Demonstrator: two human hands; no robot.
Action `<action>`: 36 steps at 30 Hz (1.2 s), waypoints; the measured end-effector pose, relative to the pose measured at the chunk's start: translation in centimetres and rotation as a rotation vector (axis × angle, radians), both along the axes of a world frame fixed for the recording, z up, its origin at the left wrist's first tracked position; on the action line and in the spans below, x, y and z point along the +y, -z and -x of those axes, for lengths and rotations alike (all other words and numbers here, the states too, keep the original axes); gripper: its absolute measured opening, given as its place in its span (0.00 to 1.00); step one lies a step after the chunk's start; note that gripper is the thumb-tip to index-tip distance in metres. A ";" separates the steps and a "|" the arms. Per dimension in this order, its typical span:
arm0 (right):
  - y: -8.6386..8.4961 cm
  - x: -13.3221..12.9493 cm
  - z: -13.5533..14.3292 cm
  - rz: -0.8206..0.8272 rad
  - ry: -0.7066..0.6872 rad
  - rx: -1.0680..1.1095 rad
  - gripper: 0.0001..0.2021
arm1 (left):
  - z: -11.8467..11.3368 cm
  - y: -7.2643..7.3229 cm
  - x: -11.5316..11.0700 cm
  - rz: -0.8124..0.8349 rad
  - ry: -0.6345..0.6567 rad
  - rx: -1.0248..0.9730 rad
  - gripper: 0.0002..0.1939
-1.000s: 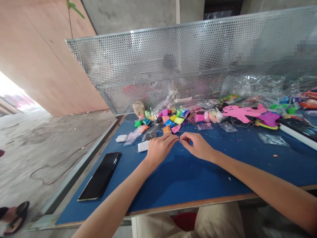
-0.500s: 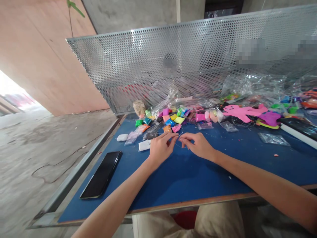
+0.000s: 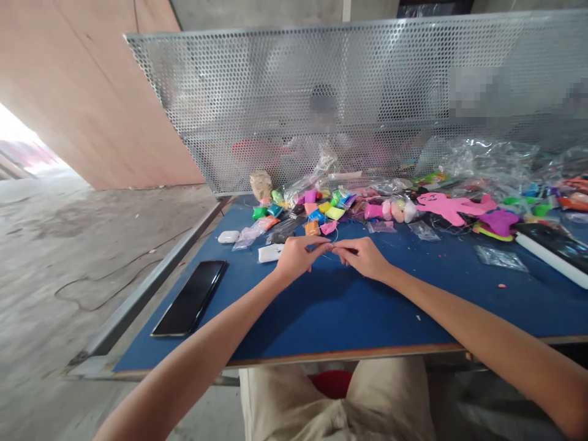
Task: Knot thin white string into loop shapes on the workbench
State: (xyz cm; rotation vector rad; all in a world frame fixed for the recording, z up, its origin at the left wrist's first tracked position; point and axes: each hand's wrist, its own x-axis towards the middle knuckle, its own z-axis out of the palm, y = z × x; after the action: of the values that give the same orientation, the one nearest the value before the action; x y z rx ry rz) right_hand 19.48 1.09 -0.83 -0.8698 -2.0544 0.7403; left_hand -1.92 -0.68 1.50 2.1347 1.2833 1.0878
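Note:
My left hand (image 3: 296,254) and my right hand (image 3: 365,257) meet fingertip to fingertip above the blue tabletop (image 3: 340,312). Both are pinched on a thin pale thread (image 3: 337,233), whose curve shows just above the fingers. Anything smaller at the fingertips is too fine to make out. Close behind the hands lie an orange packet (image 3: 312,228) and a pink packet (image 3: 328,228). A white block-like packet (image 3: 270,253) sits beside my left hand.
A black phone (image 3: 190,299) lies at the left, a white rounded case (image 3: 228,236) beyond it. Several coloured packets, a pink figure cutout (image 3: 452,207) and clear bags line the back, before a perforated metal panel (image 3: 294,92). A white-edged black device (image 3: 554,251) is at the right.
My hands have come together; the small gap between their fingertips has closed. Less of the thread's loop shows. The view has tilted down slightly.

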 end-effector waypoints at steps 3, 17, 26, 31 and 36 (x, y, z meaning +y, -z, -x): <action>0.5 0.4 0.0 -0.021 -0.005 -0.016 0.17 | 0.2 0.1 0.2 -0.037 0.015 0.041 0.16; 0.4 0.3 0.1 -0.016 0.028 -0.044 0.15 | -1.0 0.7 0.4 -0.083 -0.118 0.260 0.14; 0.4 0.0 0.2 0.145 -0.057 0.023 0.14 | -1.0 1.0 -0.5 0.101 -0.071 0.109 0.15; 0.5 -0.1 0.0 0.231 -0.115 0.063 0.14 | -1.1 0.8 -0.7 0.110 -0.043 0.116 0.17; 0.5 0.2 0.1 0.195 -0.049 0.112 0.17 | -0.7 0.5 -0.2 -0.128 -0.098 0.314 0.14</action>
State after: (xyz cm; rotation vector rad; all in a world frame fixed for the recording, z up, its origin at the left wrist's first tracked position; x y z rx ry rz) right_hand 19.35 1.33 -1.35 -0.8671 -1.9328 1.0067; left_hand -1.23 -0.87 0.96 2.4350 1.5065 0.9193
